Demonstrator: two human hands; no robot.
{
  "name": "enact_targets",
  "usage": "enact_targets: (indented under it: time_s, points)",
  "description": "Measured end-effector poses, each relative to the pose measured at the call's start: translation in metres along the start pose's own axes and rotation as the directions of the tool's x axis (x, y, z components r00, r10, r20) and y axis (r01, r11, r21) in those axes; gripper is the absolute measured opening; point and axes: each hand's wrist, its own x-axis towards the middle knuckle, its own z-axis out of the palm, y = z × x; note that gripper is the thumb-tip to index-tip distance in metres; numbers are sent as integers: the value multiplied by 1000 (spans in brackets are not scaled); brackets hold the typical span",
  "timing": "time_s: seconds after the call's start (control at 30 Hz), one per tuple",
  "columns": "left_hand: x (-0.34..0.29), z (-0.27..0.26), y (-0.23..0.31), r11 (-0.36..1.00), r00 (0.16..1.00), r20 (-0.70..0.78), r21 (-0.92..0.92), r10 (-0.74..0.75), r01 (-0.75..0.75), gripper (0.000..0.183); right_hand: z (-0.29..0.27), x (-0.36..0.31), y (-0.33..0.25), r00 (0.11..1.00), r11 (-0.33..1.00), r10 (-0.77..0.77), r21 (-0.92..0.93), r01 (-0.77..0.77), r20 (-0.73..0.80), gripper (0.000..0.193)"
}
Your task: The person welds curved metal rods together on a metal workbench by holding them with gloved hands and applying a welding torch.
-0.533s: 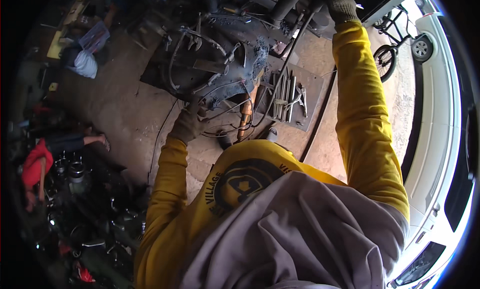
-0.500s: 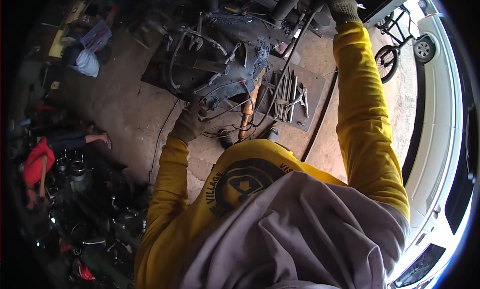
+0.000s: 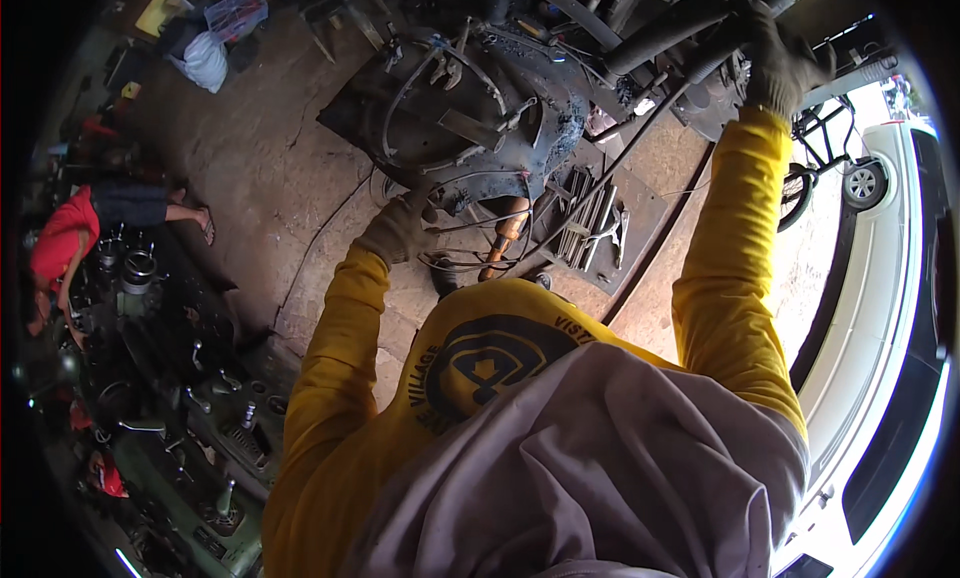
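My left hand [image 3: 398, 230], in a dark work glove, is curled beside the near edge of a dark, roughly cut metal piece [image 3: 500, 183]. Whatever lies in its fingers is hidden; thin cables [image 3: 470, 256] run close to it. Reaching far to the right, my gloved right hand [image 3: 785, 68] has its thumb and fingers apart, beside thick metal pipes [image 3: 670, 33]. On the metal piece lie locking pliers [image 3: 447, 70] and a looped cable [image 3: 388, 118]. An orange-brown tool handle [image 3: 508, 230] leans below its near edge.
Metal rods [image 3: 583, 223] and another pair of locking pliers [image 3: 618, 236] lie on a flat plate [image 3: 640, 218]. A bicycle [image 3: 820, 148] and white vehicle [image 3: 870, 278] stand at right. Machinery [image 3: 210, 458] fills the lower left, near a person in red [image 3: 65, 238].
My right hand has moved right along the pipes, and its fingers now show apart. The view has shifted, bringing more of the pipes into sight. My left hand stays by the metal's near edge.
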Motion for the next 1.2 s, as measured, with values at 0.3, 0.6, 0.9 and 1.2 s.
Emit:
enact_targets:
  time_s: [0.3,0.6,0.9,1.2]
  points:
    - [0,-14,14,994,997,43,-93,-57,61,86,30,-221,50,846,951,73,218,-218,528,41]
    - [3,-4,-2,998,1000,-8,-68,-16,15,71,81,-214,80,593,860,253,-458,224,765,53]
    - [7,9,-17,995,994,-71,-56,83,-87,78,103,-226,47,609,746,378,-619,246,697,46]
    - [12,-3,-2,995,996,91,-100,-15,24,80,164,-205,76,344,632,472,-584,510,811,38]
